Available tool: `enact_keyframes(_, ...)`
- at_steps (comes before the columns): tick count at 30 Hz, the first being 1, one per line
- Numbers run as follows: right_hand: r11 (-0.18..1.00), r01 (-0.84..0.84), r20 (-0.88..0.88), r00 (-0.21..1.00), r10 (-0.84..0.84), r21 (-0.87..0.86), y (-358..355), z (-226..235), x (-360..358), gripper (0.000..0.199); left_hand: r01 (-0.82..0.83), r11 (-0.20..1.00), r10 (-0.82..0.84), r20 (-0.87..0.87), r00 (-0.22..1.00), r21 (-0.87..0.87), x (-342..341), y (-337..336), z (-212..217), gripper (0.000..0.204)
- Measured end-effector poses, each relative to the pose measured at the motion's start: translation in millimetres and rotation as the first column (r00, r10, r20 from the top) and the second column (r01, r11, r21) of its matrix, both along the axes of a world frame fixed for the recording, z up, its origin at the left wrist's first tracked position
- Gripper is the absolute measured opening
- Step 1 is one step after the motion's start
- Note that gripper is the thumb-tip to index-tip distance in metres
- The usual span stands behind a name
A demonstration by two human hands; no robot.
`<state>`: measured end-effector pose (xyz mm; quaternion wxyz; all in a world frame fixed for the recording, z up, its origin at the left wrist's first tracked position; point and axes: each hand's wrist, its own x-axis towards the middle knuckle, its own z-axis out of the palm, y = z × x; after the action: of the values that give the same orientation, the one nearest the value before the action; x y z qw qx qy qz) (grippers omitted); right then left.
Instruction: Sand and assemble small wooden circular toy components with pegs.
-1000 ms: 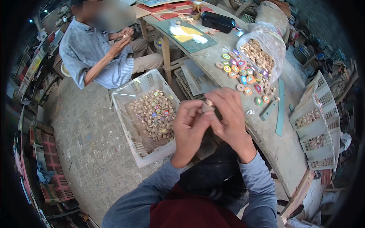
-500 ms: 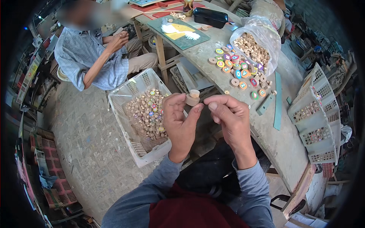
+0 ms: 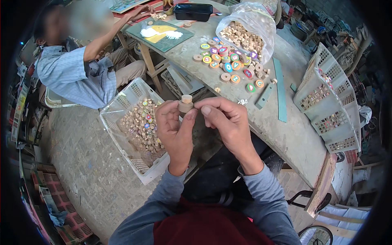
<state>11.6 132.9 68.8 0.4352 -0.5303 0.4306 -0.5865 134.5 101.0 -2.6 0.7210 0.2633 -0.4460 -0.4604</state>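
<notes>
Holding a small stepped wooden piece (image 3: 186,104) upright in the left hand (image 3: 175,132) — pinched between thumb and fingers, with the right hand (image 3: 226,122) narrowed just beside — too hidden to tell whether holding anything, between white crate (image 3: 154,171) and table (image 3: 294,151)

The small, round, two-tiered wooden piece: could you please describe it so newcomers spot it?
Beside the grey table is the wearer's bare left hand. Upright in its grip is the wooden piece; unlike those heaped in the white plastic crate, it is held, narrower tier on top.
</notes>
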Motion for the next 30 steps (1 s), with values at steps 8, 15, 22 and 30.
enact_keyframes(8,0.994,0.093,-0.13,0.987,-0.099,-0.053,15,-14,-11,0.024,0.112,0.993,-0.108,-0.104,0.989,0.032,-14,13,12,0.041)
enact_keyframes(15,0.907,0.033,-0.606,0.734,-0.308,-0.42,23,-4,-29,0.061,0.382,0.916,-0.362,-0.162,0.918,0.119,-13,22,7,0.047)
enact_keyframes(22,0.883,0.016,-0.672,0.642,-0.369,-0.469,26,-18,-39,0.054,0.438,0.894,-0.441,0.018,0.897,0.092,-16,32,13,0.056)
enact_keyframes(30,0.881,0.02,-0.69,0.612,-0.385,-0.473,27,-18,-41,0.044,0.436,0.895,-0.439,0.018,0.898,0.091,-23,39,11,0.057)
